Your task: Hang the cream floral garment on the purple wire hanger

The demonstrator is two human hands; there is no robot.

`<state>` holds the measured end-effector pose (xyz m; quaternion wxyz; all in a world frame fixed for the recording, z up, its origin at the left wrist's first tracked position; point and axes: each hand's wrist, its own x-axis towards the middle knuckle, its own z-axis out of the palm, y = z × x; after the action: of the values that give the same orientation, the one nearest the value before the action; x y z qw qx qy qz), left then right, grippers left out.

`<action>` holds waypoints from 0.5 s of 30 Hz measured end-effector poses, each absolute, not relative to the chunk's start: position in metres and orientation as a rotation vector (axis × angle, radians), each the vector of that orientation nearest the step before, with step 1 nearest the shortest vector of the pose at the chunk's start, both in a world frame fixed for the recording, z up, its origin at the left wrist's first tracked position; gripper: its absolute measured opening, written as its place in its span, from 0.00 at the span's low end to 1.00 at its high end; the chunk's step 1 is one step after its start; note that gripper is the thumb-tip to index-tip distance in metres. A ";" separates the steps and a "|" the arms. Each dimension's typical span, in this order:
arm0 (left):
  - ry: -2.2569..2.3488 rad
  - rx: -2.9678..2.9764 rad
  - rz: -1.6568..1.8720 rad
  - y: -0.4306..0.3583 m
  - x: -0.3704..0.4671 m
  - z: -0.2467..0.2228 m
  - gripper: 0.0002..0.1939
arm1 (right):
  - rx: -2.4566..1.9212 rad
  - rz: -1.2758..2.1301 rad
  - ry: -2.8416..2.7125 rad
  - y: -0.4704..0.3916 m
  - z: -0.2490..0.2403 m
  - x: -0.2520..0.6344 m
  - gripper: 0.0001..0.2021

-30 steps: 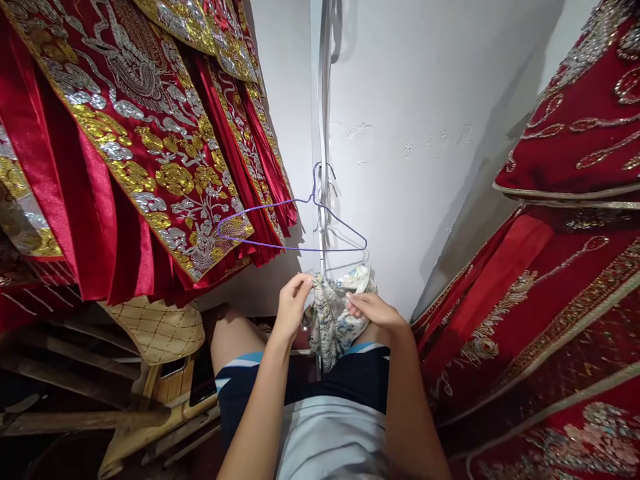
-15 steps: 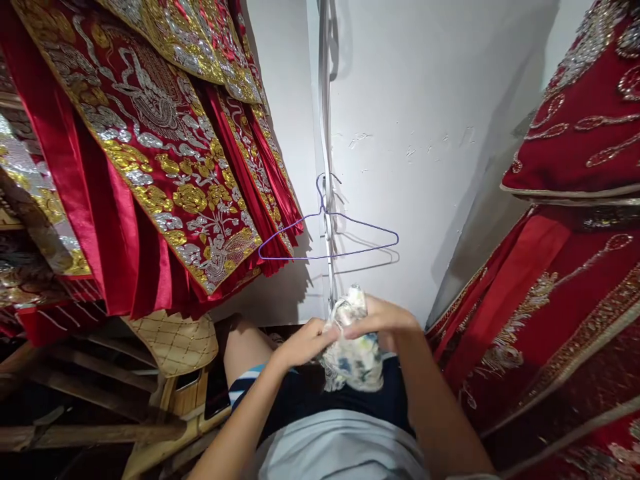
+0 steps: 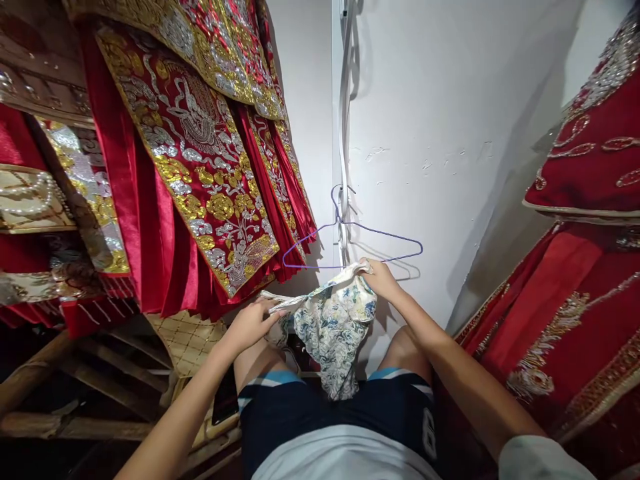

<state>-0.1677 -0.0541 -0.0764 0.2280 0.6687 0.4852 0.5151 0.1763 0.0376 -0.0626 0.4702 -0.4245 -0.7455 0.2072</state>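
Observation:
A small floral garment (image 3: 336,327), white with blue and green flowers, is stretched between my two hands above my lap. My left hand (image 3: 251,327) is closed on thin white straps or a band at its left end. At the upper right corner, by the white edge, my right hand (image 3: 381,277) pinches the cloth. The rest of the fabric hangs down in folds between my knees. Just beyond the garment, a purple wire hanger (image 3: 390,235) hangs by its hook on a white vertical strip (image 3: 345,120) at the wall, carrying nothing.
Red embroidered garments (image 3: 215,173) with gold and silver sequins hang on the left. More red beaded clothing (image 3: 565,287) hangs on the right. A wooden chair (image 3: 75,423) and a quilted beige piece (image 3: 193,343) are low at the left. A dark phone-like object (image 3: 225,400) lies beside my thigh.
The floral garment went from bunched between my hands to stretched out and hanging. My hands moved apart, the right one rising. The camera view shifted, so the hanger appears farther right.

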 end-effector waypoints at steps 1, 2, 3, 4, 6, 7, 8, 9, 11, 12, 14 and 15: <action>1.322 1.887 1.377 -0.049 -0.167 -0.073 0.10 | -1.067 0.490 -1.810 0.035 -0.063 0.181 0.08; 1.322 1.955 1.303 -0.044 -0.166 -0.070 0.10 | -1.088 0.474 -1.789 0.032 -0.061 0.185 0.06; 1.325 2.008 1.232 -0.039 -0.165 -0.067 0.10 | -1.105 0.468 -1.773 0.028 -0.058 0.190 0.06; 1.321 2.011 1.216 -0.034 -0.163 -0.064 0.09 | -1.118 0.469 -1.767 0.024 -0.053 0.194 0.06; 1.286 2.022 1.213 -0.023 -0.160 -0.056 0.06 | -1.129 0.477 -1.780 0.018 -0.044 0.199 0.06; 1.263 2.050 1.221 -0.018 -0.157 -0.052 0.04 | -1.128 0.482 -1.790 0.017 -0.040 0.200 0.06; 1.247 2.091 1.244 -0.013 -0.152 -0.046 0.03 | -1.122 0.494 -1.796 0.017 -0.038 0.199 0.06; 1.240 2.142 1.278 -0.007 -0.146 -0.041 0.04 | -1.112 0.512 -1.795 0.017 -0.037 0.198 0.07; 1.244 2.258 1.344 0.004 -0.131 -0.029 0.06 | -1.091 0.557 -1.772 0.018 -0.040 0.194 0.07; 1.240 2.306 1.374 0.009 -0.122 -0.023 0.07 | -1.083 0.576 -1.760 0.018 -0.043 0.191 0.07; 1.207 2.353 1.433 0.020 -0.107 -0.015 0.04 | -1.057 0.595 -1.761 0.016 -0.049 0.188 0.07; 1.191 2.341 1.475 0.024 -0.101 -0.013 0.02 | -1.034 0.584 -1.761 0.015 -0.051 0.188 0.06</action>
<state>-0.1014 0.0240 -0.0127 0.0645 0.7756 0.3944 0.4886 0.1883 0.0147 -0.0513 0.4873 -0.4251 -0.7239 0.2403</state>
